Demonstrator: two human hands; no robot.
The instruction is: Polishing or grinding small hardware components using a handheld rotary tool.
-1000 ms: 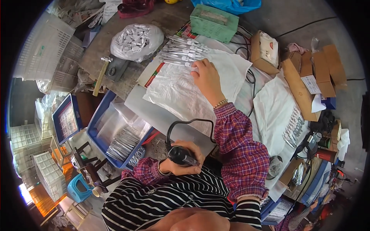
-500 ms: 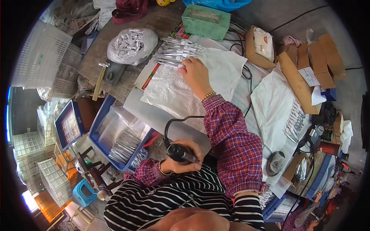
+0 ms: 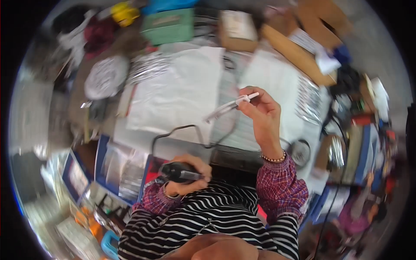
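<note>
My right hand (image 3: 266,116) is raised over the right part of the table, its thumb and fingers pinching a slim silvery piece with a white section (image 3: 228,108). It tilts, one end up to the right and the other down to the left. Low in front of my body, my left hand (image 3: 198,168) wraps round a black corded hand tool (image 3: 178,172); its exact kind does not show. A black cord (image 3: 175,129) loops across the table beside it. A pile of similar silvery pieces (image 3: 151,66) lies on a white cloth (image 3: 175,93), blurred by motion.
A bag of small white parts (image 3: 107,77) and a green metal box (image 3: 168,27) stand at the back left. More silvery pieces (image 3: 309,103) lie in a row at right. Blue bins (image 3: 100,158) flank me at lower left. Cardboard boxes (image 3: 299,52) crowd the far right.
My right hand has left the pile and moved right and nearer, carrying one silvery piece. My left hand still grips the black tool. The view has turned toward the right.
</note>
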